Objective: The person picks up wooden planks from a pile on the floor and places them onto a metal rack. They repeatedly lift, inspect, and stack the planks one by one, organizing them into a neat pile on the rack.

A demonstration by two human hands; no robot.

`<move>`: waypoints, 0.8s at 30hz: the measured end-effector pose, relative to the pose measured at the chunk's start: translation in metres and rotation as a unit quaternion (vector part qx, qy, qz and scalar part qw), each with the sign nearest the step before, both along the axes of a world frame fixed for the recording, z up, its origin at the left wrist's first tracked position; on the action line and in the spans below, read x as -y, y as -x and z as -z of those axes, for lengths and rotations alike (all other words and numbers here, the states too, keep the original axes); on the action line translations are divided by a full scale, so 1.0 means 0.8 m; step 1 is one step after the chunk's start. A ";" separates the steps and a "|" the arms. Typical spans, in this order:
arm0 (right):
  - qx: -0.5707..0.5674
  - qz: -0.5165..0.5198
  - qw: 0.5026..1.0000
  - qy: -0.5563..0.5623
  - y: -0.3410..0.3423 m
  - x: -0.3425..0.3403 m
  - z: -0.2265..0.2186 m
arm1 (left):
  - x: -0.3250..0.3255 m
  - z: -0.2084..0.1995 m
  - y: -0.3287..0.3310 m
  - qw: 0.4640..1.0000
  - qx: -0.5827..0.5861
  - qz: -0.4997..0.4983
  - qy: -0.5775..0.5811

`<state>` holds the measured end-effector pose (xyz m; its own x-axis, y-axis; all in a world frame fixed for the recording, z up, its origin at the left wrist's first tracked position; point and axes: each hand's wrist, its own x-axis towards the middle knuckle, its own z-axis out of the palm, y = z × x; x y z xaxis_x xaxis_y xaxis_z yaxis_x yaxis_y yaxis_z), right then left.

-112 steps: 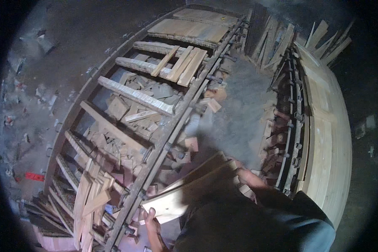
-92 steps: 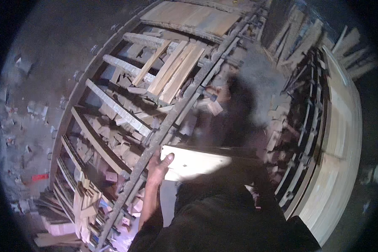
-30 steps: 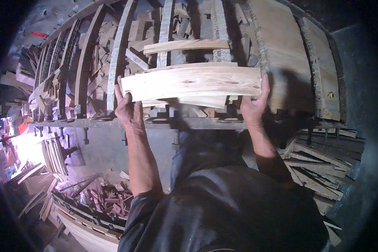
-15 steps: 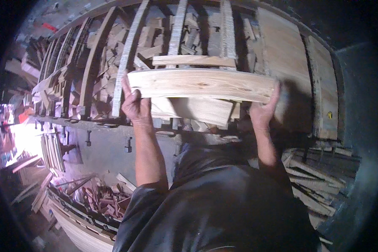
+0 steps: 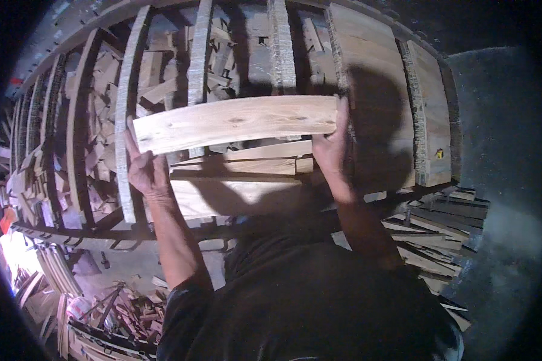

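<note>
- While holding the pale plank (image 5: 235,124) above the crossbars (image 5: 200,60), gripped opposite ends with the fingers of left hand (image 5: 148,173) and right hand (image 5: 331,150).
- Seemed, judging by pose, at a holding step, near some loose boards (image 5: 265,166).
- Called next, probably, for even support without tilting.

Gaps between crossbars (image 5: 199,57), offcuts (image 5: 153,68) beneath
</note>
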<state>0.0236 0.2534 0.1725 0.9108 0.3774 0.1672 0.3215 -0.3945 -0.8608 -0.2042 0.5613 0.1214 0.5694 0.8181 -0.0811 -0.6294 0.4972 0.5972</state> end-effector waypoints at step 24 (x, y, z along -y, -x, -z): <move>-0.205 -0.038 0.951 -0.229 -0.143 -0.133 0.130 | -0.077 0.078 -0.235 0.984 0.042 -0.038 0.171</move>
